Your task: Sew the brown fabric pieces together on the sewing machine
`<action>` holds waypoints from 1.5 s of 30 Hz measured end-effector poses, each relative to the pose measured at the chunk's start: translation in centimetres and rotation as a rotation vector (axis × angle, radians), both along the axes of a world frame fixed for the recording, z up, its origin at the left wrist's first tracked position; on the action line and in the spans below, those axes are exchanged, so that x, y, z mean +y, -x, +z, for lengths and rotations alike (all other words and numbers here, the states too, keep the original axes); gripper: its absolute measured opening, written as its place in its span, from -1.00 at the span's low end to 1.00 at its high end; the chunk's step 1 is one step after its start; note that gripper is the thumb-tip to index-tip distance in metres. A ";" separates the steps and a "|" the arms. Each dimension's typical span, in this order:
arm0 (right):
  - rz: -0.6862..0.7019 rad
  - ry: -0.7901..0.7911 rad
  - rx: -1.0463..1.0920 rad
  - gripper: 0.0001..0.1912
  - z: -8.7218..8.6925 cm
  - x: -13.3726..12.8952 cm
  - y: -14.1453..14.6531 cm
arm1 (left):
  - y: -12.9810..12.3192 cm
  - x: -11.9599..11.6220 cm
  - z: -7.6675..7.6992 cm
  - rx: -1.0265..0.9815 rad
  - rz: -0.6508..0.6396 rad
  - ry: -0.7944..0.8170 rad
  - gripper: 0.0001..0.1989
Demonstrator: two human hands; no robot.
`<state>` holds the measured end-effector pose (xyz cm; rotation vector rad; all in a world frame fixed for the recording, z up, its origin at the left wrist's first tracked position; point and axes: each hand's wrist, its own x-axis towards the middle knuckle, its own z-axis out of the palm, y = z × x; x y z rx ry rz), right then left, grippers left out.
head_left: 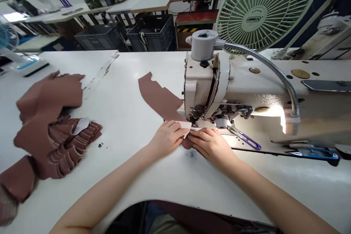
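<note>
A brown cut piece of leather-like material (161,97) lies on the white table, its near end running under the head of a sewing machine (201,84). A white strip (185,124) rests along that end by the presser foot (193,123). My left hand (168,137) has its fingers closed on the strip and the brown piece, left of the foot. On the right of it, my right hand (212,144) presses and grips the edge of the same piece, fingers held together. Both hands partly hide the material, and the needle point cannot be made out.
Brown cut pieces (55,117) are heaped at the left. Purple-handled thread snips (248,139) and blue snips (315,153) lie on the machine bed at right. A green fan (253,18) and a flexible lamp (292,120) stand around the machine. Grey crates (153,34) sit behind.
</note>
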<state>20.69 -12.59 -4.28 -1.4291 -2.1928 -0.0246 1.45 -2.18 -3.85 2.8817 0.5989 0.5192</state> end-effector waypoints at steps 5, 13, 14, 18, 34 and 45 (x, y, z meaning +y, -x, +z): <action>-0.002 -0.017 0.007 -0.73 0.0 0.1 0.1 | -0.1 0.0 -0.1 -0.051 -0.052 -0.040 -0.74; 0.004 0.003 -0.005 -0.73 0.0 0.1 0.0 | 0.0 0.1 -0.3 -0.033 -0.061 -0.079 -0.70; 0.004 0.004 -0.009 -0.73 0.1 0.1 0.0 | 0.0 0.1 -0.3 -0.034 -0.062 -0.081 -0.71; 0.007 0.002 -0.019 -0.73 0.1 0.1 -0.1 | -0.1 0.1 -0.5 -0.040 -0.061 -0.081 -0.73; -0.040 0.009 -0.062 -0.72 0.5 0.3 -1.6 | -2.5 0.3 0.7 0.108 -0.042 -0.061 -0.71; -0.042 0.013 -0.127 -0.72 0.2 0.4 -1.5 | -2.2 1.0 0.7 0.108 -0.048 0.014 -0.73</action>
